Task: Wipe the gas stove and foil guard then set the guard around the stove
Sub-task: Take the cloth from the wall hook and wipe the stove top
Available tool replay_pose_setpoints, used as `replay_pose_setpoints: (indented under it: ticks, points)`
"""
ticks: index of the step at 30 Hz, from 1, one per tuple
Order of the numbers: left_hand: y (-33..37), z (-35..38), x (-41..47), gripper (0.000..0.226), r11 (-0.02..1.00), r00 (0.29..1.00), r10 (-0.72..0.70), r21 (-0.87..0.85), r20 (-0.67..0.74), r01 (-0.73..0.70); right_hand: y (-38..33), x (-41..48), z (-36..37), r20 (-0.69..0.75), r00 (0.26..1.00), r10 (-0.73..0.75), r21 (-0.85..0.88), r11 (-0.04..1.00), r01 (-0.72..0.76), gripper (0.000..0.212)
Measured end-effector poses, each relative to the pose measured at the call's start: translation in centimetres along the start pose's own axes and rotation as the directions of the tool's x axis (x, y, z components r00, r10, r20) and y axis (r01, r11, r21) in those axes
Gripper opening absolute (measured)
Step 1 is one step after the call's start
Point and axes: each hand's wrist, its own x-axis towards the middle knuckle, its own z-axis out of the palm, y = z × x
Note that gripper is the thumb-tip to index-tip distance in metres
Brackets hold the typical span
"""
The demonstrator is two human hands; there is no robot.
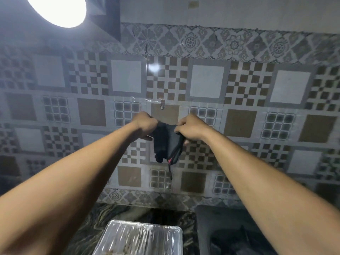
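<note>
Both hands, left hand (145,126) and right hand (191,128), are closed on the top edge of a dark cloth (166,142) hanging lengthwise just below a wall hook (162,104), while the foil guard (139,238) lies well below, nearer the left arm.

A home kitchen, by every sign. Patterned wall tiles (127,76) in brown, grey and white squares across the whole back wall, with a floral border strip (191,42) above and another just over the bench. Dark marbled stone bench (103,214) along the foot of the wall. Ribbed foil tray (139,238) lying on the bench near its front edge. Black stove top (220,221) at the bench's right side. Small metal hook (162,104) stuck to the tiles. Bright round lamp (57,8) at upper left, beside a dark hood-like corner (108,17).
</note>
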Motion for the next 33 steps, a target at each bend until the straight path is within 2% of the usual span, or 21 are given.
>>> replay_pose_setpoints:
  ticks: [3,6,8,9,11,13,16,18,19,21,23,25,27,30,33]
  points:
    - [0.8,2.4,-3.2,0.027,0.992,0.993,-0.046,-0.112,0.109,0.058,0.8,-2.7,0.0,0.039,0.996,0.076,0.160,0.984,-0.081,0.019]
    - [1.3,4.1,-5.7,0.054,0.952,0.970,-0.105,-0.260,0.219,0.161,2.4,-4.8,-0.5,0.041,0.995,0.096,0.198,0.975,-0.102,0.041]
    - [1.3,5.1,-6.9,0.063,0.922,0.955,-0.131,-0.322,0.267,0.216,3.7,-6.0,-1.0,0.025,0.995,0.093,0.152,0.984,-0.096,0.058]
    - [1.3,5.8,-7.5,0.064,0.910,0.948,-0.145,-0.338,0.284,0.240,4.4,-6.7,-1.2,0.025,0.995,0.093,0.137,0.986,-0.096,0.054]
    - [1.2,7.5,-8.6,0.066,0.904,0.941,-0.171,-0.333,0.293,0.268,5.7,-7.7,-1.7,0.039,0.994,0.100,0.139,0.985,-0.104,0.024]
    - [0.9,10.0,-9.7,0.064,0.912,0.953,-0.182,-0.321,0.243,0.256,7.1,-8.6,-2.3,0.052,0.994,0.094,0.077,0.992,-0.098,0.017]
    - [-1.0,15.1,-12.0,0.047,0.920,0.985,-0.169,-0.366,-0.045,0.141,9.4,-9.3,-2.5,0.113,0.991,0.077,-0.030,0.997,-0.075,0.012]
    - [-3.3,19.1,-14.8,0.040,0.990,0.972,-0.072,-0.134,-0.224,0.042,11.0,-9.5,-2.1,0.154,0.988,0.032,-0.122,0.992,-0.013,0.016]
    - [-4.3,21.2,-16.6,0.038,1.000,0.970,0.001,0.022,-0.242,0.004,11.7,-9.7,-1.9,0.175,0.984,-0.004,-0.156,0.987,0.032,0.016]
    - [-5.6,25.0,-20.3,0.036,0.966,0.980,0.135,0.238,-0.148,-0.097,13.5,-9.7,-1.3,0.196,0.978,-0.076,-0.187,0.976,0.113,0.018]
    - [-6.7,28.3,-22.7,0.045,0.883,0.971,0.239,0.409,0.032,-0.230,15.2,-9.6,-0.8,0.210,0.970,-0.125,-0.213,0.962,0.170,0.019]
    - [-7.8,30.8,-24.1,0.064,0.782,0.953,0.219,0.545,0.211,-0.301,17.0,-9.6,-0.3,0.253,0.952,-0.170,-0.228,0.946,0.230,0.020]
    - [-8.6,32.5,-25.0,0.078,0.723,0.941,0.144,0.617,0.307,-0.312,18.8,-10.1,0.3,0.349,0.920,-0.178,-0.256,0.926,0.277,0.026]
    - [-8.9,33.5,-25.6,0.085,0.641,0.941,0.099,0.703,0.324,-0.309,21.6,-11.0,1.3,0.524,0.840,-0.141,-0.344,0.868,0.360,0.032]
    - [-8.5,33.5,-25.5,0.085,0.611,0.948,0.032,0.745,0.317,-0.269,23.2,-11.4,1.7,0.571,0.813,-0.115,-0.358,0.856,0.372,0.024]
